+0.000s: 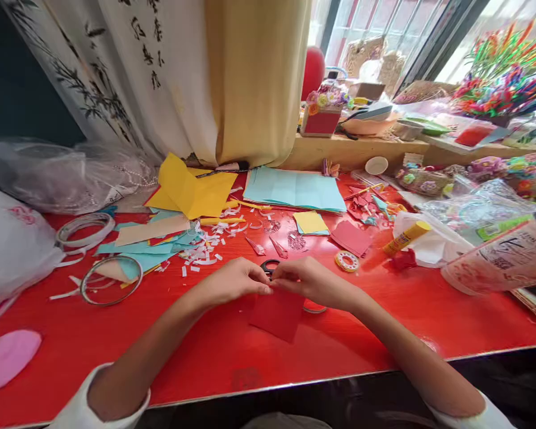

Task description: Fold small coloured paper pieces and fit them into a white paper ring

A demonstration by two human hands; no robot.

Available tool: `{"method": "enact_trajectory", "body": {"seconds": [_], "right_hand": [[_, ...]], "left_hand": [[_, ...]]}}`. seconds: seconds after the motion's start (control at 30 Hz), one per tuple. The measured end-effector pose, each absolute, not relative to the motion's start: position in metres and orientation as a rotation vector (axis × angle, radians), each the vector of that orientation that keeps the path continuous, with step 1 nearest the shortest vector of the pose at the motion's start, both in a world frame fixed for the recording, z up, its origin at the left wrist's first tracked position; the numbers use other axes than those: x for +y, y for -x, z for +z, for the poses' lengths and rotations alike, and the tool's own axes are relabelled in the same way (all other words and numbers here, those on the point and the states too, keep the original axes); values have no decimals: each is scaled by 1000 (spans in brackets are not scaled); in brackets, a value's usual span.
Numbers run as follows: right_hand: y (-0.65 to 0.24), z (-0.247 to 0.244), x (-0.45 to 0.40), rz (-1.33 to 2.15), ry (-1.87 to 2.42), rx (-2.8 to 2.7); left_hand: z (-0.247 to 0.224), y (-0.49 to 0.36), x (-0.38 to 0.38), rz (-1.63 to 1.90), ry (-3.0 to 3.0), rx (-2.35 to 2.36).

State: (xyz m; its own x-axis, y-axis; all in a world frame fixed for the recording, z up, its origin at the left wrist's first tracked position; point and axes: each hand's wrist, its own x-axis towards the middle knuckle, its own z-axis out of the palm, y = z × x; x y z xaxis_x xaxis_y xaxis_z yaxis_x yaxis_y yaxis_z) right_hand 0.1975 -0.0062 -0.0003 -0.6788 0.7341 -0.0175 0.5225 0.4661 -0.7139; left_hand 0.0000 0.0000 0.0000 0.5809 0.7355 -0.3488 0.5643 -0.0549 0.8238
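Note:
A square of red paper (pixel 277 316) hangs from my fingertips over the middle of the red table. My left hand (pixel 237 279) pinches it at the top edge, thumb and fingers pressed together. Close beside it, my right hand (pixel 312 281) grips the same edge, and the two sets of fingertips nearly meet. Just behind my hands lie scissors (pixel 270 265) with a black handle, partly covered by my fingers. A small red round item (pixel 315 307) shows from under my right wrist. Beyond are two small folded red paper pieces (pixel 255 245).
A tape roll (pixel 347 261), a stack of red paper (pixel 351 237) and a glue stick (pixel 406 238) lie to the right. Yellow and blue squares (pixel 311 222) sit farther back. White scraps (pixel 203 245) and a ring (pixel 111 280) are at left. A big cup (pixel 500 256) leans at far right.

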Motion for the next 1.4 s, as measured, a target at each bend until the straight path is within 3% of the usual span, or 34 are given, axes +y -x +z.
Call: {"method": "enact_trajectory", "body": {"seconds": [1.07, 1.4], "right_hand": [[-199, 5, -9, 1001, 1103, -2409], [-197, 2, -8, 829, 1094, -2452]], "left_hand": [[0, -4, -1, 266, -1692, 1101], [-3, -2, 2, 285, -1756, 1105]]}}
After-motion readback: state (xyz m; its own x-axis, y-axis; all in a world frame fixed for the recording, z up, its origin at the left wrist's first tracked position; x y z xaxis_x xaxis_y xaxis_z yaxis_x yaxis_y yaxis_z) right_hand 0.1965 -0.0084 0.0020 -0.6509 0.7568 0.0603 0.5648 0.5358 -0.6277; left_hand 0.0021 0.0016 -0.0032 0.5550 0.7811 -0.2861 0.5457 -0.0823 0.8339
